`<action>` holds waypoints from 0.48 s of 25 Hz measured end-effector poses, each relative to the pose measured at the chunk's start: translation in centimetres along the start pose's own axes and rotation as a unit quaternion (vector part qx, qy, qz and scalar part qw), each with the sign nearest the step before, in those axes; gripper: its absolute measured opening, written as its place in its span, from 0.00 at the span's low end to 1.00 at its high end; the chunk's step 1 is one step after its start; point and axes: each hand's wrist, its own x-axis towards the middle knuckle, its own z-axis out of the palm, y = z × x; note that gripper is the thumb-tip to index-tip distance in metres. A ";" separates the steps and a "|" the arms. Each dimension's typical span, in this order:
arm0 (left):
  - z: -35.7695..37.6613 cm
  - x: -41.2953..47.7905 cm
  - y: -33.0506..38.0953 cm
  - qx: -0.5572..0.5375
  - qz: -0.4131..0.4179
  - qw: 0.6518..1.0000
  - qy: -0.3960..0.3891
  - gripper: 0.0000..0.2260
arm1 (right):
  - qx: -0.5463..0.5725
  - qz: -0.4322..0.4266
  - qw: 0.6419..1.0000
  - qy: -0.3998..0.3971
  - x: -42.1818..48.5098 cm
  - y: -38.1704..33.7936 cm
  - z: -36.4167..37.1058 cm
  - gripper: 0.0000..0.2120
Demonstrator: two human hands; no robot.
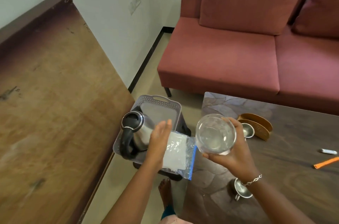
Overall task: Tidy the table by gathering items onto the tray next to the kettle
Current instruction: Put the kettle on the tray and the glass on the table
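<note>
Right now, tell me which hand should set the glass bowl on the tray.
Right. The right hand grips the glass bowl just beside the tray. The left hand is open over the plastic bag by the kettle, holding nothing.

wall (110,12) white | sofa (247,49) pink | floor (154,77) beige | desk (45,95) wooden

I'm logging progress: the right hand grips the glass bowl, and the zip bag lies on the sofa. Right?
No. The head view shows the zip bag lying on the tray beside the kettle. The right hand does grip the glass bowl.
</note>
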 end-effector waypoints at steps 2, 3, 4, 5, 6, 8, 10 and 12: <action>2.6 -2.6 1.5 -0.081 -0.077 0.982 -0.151 0.37 | -0.010 -0.007 1.000 0.012 -0.6 0.2 -1.0 0.43; 3.5 -3.5 1.9 -0.097 -0.105 0.969 -0.202 0.38 | -0.012 -0.009 1.000 0.016 -1.0 0.2 -1.5 0.43; 4.3 -4.2 2.2 -0.100 -0.122 0.957 -0.242 0.37 | -0.011 -0.009 1.000 0.018 -1.3 0.3 -2.0 0.42; 5.1 -4.8 2.5 -0.101 -0.130 0.950 -0.267 0.33 | -0.007 -0.008 1.000 0.021 -1.6 0.3 -2.6 0.42; 5.9 -5.2 2.6 -0.103 -0.133 0.945 -0.280 0.29 | -0.005 -0.008 1.000 0.024 -1.9 0.3 -3.2 0.41; 7.1 -5.6 2.5 -0.104 -0.136 0.942 -0.288 0.22 | -0.003 -0.005 1.000 0.030 -2.5 0.5 -4.1 0.41; 8.6 -6.0 2.2 -0.099 -0.143 0.939 -0.295 0.18 | -0.008 0.002 0.999 0.039 -3.3 0.9 -5.4 0.41; 9.8 -6.2 1.9 -0.091 -0.145 0.942 -0.290 0.16 | -0.005 0.016 0.999 0.044 -4.0 1.3 -6.3 0.42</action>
